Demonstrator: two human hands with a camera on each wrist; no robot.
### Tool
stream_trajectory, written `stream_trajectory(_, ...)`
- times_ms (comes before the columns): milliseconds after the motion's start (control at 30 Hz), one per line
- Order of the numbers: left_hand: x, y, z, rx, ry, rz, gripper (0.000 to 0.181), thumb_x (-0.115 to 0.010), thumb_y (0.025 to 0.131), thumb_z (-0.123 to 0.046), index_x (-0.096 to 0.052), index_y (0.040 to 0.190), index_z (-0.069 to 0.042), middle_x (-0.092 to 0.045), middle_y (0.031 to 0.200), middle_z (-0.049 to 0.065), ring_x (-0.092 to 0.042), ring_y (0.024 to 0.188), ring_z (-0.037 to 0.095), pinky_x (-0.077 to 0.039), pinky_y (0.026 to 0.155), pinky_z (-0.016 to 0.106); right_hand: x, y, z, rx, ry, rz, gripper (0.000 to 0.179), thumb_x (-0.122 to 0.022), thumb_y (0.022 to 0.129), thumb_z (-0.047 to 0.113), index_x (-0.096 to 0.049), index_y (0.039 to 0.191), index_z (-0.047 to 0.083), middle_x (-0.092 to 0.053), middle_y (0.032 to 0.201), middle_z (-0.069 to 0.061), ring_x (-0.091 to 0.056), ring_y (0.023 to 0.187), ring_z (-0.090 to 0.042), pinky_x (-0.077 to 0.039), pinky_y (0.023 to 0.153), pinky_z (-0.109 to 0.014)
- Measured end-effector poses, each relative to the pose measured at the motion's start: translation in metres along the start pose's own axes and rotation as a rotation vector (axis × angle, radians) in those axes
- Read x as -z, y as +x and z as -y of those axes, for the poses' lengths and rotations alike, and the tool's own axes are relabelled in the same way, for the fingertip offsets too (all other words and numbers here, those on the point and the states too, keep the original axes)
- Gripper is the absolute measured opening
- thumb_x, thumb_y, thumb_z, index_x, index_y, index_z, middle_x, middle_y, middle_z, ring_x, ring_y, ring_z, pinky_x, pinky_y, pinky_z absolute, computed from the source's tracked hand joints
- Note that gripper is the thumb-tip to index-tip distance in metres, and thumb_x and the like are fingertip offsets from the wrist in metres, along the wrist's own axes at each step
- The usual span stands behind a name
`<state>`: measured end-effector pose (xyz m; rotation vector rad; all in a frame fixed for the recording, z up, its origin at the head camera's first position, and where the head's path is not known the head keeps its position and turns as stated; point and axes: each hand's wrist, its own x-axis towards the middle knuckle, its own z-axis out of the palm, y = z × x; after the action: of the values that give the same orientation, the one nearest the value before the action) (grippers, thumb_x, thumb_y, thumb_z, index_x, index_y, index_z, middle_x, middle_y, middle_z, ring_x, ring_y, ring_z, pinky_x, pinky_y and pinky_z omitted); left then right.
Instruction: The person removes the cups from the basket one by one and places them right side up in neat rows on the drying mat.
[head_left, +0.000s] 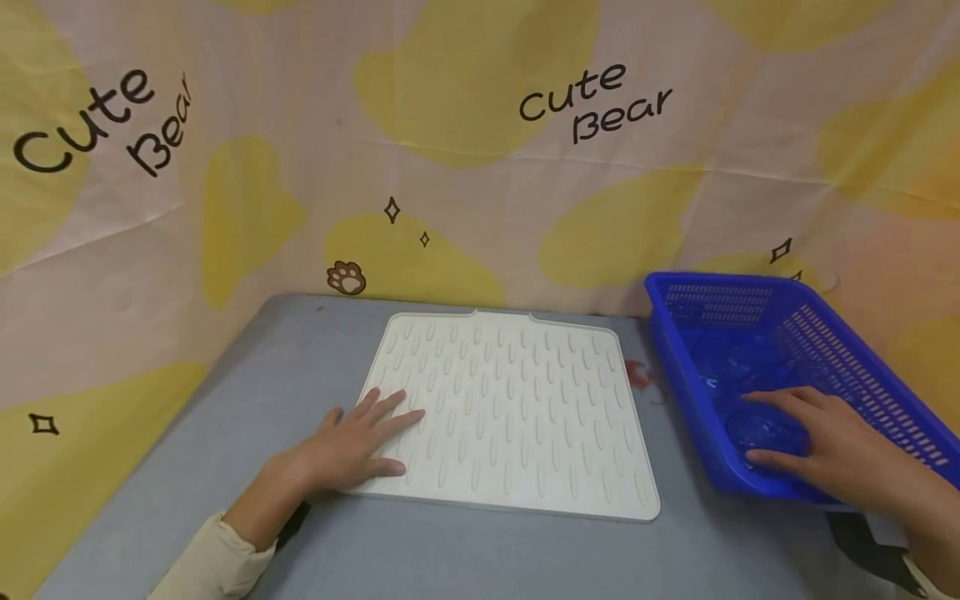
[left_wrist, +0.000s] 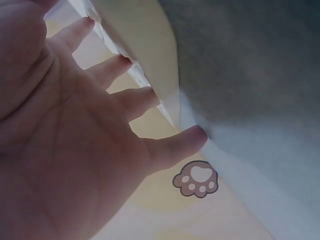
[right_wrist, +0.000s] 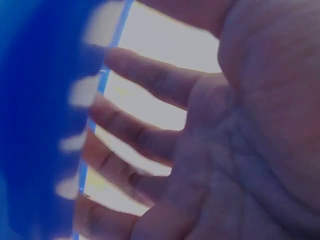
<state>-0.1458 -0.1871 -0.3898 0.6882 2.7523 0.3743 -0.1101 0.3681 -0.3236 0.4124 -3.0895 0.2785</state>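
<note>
A white rectangular mat with rows of raised ovals lies flat on the grey-blue table. My left hand rests palm down over its left side, fingers spread and fairly straight. At the right, my right hand reaches over the near end of a blue plastic basket. Between its thumb and fingers it holds a see-through round container, tinted blue by the basket. In the right wrist view the fingers meet a blue surface, their tips partly lost against it.
More see-through pieces lie deeper in the basket, which has slotted walls. A fabric backdrop printed with "Cute Bear" rises behind the table and along its left side. A reddish mark shows on the table between mat and basket.
</note>
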Motion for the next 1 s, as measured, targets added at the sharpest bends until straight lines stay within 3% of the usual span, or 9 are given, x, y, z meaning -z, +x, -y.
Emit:
stream_trajectory(167,0.001,-0.001,-0.002,0.004,-0.011,0.006,0.071,-0.062,0.092,-0.052,-0.035,0.155,-0.031,-0.021,0.167,0.009,-0.015,0.152,0.046,-0.016,0.102,0.083,-0.001,0.001,-0.003,-0.063,-0.010,0.056,0.081,-0.085,0.072,0.050,-0.058,0.131,0.001,-0.053,0.126,-0.039,-0.050,0.112,-0.058,-0.044,0.082,-0.071)
stream_trajectory(500,0.000,0.001,0.000,0.027,-0.014,0.016,0.071,-0.064,0.092,-0.048,-0.034,0.155,-0.032,-0.018,0.168,0.008,-0.012,0.153,0.044,-0.013,0.104,0.082,-0.009,0.009,-0.004,-0.097,0.008,0.094,0.082,-0.088,0.069,0.041,-0.058,0.132,-0.002,-0.045,0.131,-0.038,-0.045,0.116,-0.057,-0.044,0.086,-0.072)
stream_trajectory(733,0.001,0.002,-0.001,0.031,-0.024,0.024,0.072,-0.065,0.091,-0.049,-0.034,0.155,-0.033,-0.017,0.168,0.007,-0.010,0.154,0.044,-0.011,0.104,0.083,-0.010,0.010,-0.008,-0.074,0.010,0.058,0.080,-0.090,0.067,0.037,-0.060,0.126,-0.007,-0.041,0.136,-0.039,-0.037,0.120,-0.058,-0.039,0.089,-0.074)
stream_trajectory(867,0.000,0.003,0.000,0.033,-0.022,0.026,0.072,-0.064,0.091,-0.050,-0.034,0.155,-0.034,-0.017,0.168,0.007,-0.010,0.154,0.044,-0.010,0.105,0.083,-0.006,0.009,-0.006,-0.129,0.026,0.047,0.083,-0.091,0.064,0.037,-0.057,0.125,-0.007,-0.036,0.138,-0.040,-0.034,0.121,-0.061,-0.036,0.091,-0.076)
stream_trajectory(1000,-0.002,0.003,0.000,0.031,-0.015,0.023,0.073,-0.065,0.091,-0.050,-0.034,0.155,-0.034,-0.018,0.168,0.007,-0.011,0.154,0.044,-0.011,0.105,0.083,0.001,0.007,-0.006,-0.178,0.059,0.072,0.088,-0.091,0.065,0.037,-0.049,0.129,-0.007,-0.039,0.133,-0.044,-0.042,0.114,-0.060,-0.040,0.086,-0.074)
